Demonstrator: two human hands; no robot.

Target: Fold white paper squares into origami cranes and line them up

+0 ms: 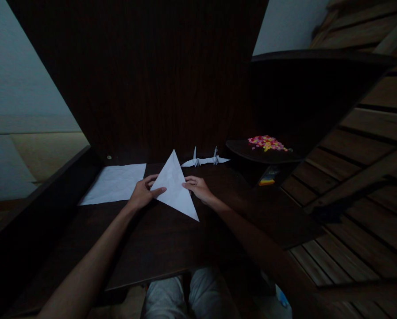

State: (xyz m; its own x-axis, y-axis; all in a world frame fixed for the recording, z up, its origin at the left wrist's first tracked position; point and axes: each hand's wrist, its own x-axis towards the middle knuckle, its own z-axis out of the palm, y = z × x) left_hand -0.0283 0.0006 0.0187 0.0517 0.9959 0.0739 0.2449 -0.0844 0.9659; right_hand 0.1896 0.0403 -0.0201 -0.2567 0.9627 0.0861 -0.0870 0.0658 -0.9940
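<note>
Between my hands is a white sheet of paper folded into a triangle (175, 186), one point toward the back of the desk and another toward me at the right. My left hand (145, 190) pinches its left side, thumb on top and fingers behind. On the right edge my right hand (198, 188) grips it the same way, with some fingers hidden behind the paper. Two folded white paper cranes (205, 161) stand behind my right hand. To the left of my left hand lies a flat, creased white sheet of paper (115, 182).
A dark wooden desk (145, 239) spans the front, with a raised side panel (35, 212) at left and a tall back panel (152, 79). On a rounded shelf (238, 149) at right sits a pile of small colourful pieces (267, 142). Wooden slats (360, 168) stand farther right.
</note>
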